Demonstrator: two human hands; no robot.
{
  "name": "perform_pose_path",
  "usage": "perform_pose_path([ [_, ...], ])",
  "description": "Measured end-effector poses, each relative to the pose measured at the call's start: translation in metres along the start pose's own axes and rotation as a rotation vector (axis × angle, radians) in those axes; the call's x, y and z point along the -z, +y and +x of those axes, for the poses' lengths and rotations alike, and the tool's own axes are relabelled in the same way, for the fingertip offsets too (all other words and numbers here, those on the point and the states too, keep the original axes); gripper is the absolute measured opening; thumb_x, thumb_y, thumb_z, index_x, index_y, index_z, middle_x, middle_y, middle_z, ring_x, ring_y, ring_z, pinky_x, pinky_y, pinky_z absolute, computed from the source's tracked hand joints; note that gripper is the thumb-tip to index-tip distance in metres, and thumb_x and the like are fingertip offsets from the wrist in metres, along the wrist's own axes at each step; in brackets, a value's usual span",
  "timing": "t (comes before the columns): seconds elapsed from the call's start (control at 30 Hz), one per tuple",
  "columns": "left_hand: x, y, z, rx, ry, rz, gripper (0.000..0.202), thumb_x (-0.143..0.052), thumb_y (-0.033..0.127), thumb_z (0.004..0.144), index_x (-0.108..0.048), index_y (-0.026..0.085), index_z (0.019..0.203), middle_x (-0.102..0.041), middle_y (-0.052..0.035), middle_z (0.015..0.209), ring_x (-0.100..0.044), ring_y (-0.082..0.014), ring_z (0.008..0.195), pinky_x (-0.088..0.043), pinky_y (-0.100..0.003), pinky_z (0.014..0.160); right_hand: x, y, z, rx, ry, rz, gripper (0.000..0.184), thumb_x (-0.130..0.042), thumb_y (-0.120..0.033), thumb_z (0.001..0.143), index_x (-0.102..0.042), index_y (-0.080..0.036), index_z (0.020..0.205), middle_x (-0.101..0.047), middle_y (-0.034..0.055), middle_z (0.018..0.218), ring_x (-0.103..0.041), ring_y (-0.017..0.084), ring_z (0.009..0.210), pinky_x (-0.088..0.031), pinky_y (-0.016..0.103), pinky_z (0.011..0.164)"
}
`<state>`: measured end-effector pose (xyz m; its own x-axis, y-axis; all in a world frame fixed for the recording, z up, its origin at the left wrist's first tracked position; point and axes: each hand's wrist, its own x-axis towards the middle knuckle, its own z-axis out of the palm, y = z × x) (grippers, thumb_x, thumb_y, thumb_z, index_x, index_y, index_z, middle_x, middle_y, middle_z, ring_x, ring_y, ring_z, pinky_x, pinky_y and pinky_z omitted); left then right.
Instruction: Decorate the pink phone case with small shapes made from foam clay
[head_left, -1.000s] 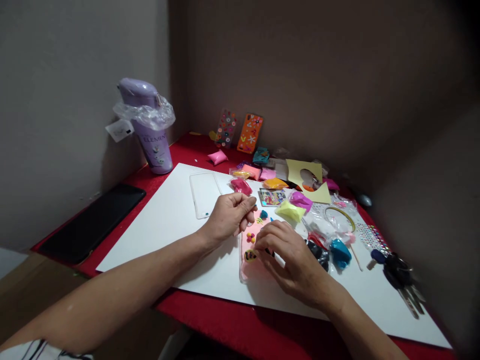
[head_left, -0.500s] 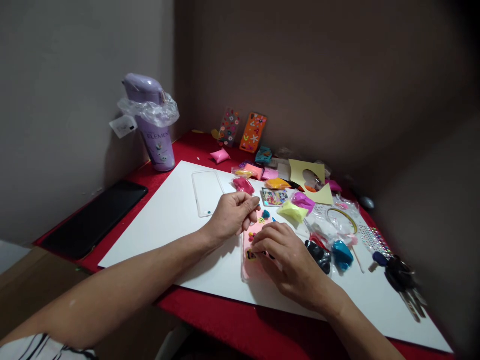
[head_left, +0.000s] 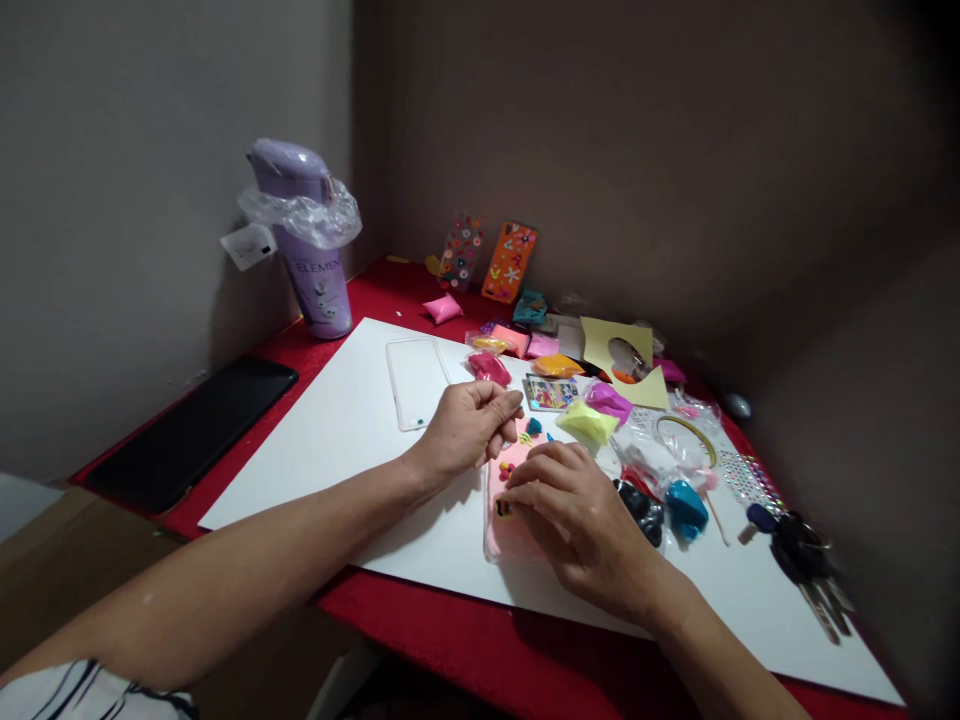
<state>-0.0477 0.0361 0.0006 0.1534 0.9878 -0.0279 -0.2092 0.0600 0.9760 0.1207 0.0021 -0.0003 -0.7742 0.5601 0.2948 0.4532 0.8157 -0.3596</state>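
A pink phone case [head_left: 504, 530] with small clay decorations lies on a white board [head_left: 352, 440]. My right hand [head_left: 577, 520] rests on the case, fingertips pressed together on a small yellow and black decoration at its left edge. My left hand [head_left: 465, 425] hovers just above the case's top end, fingers curled and pinched; what they hold is too small to make out. A clear phone case [head_left: 415, 380] lies on the board to the left of my left hand.
Several coloured clay packets [head_left: 589, 420] and plastic bags crowd the board's far right side. A purple tumbler [head_left: 307, 245] stands at the back left, a black phone [head_left: 191, 430] on the red table [head_left: 465, 640]. Keys [head_left: 802, 560] lie right. Two decorated cases [head_left: 508, 262] lean on the wall.
My right hand has slid a little left along the pink case, its fingers now covering the small decoration. The view has drifted slightly. My left hand has barely moved.
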Motion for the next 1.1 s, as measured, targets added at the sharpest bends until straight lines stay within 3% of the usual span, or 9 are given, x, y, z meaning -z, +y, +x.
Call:
perform_pose_path([
  [0.17,0.0,0.0,0.0,-0.002,0.004,-0.006,0.028,-0.056,0.031,0.087,-0.054,0.013,0.066,-0.056,0.0027,0.052,-0.039,-0.0013,0.032,-0.025,-0.012,0.029,0.001,0.001,-0.001,-0.019,0.029,0.011,0.018,-0.049,-0.009,0.081,-0.061,-0.02,0.087,-0.062,0.0062,0.089,-0.052,0.023,0.091,-0.039,0.042,0.079],
  [0.43,0.001,-0.002,0.001,-0.008,-0.005,0.003,0.028,-0.056,0.033,0.086,-0.055,0.013,0.067,-0.056,0.0022,0.053,-0.039,-0.0017,0.033,-0.026,-0.013,0.028,0.001,0.002,-0.003,-0.039,0.188,0.09,0.011,-0.053,-0.011,0.083,-0.055,-0.021,0.084,-0.062,0.0045,0.084,-0.052,0.021,0.085,-0.041,0.041,0.079],
  [1.1,0.002,-0.004,0.003,-0.016,-0.001,-0.004,0.027,-0.057,0.033,0.085,-0.055,0.013,0.067,-0.056,0.0029,0.051,-0.039,-0.0022,0.031,-0.026,-0.013,0.028,-0.008,0.004,-0.003,-0.013,0.046,0.015,0.014,-0.05,-0.009,0.082,-0.058,-0.02,0.087,-0.06,0.0055,0.083,-0.051,0.023,0.088,-0.039,0.041,0.079],
])
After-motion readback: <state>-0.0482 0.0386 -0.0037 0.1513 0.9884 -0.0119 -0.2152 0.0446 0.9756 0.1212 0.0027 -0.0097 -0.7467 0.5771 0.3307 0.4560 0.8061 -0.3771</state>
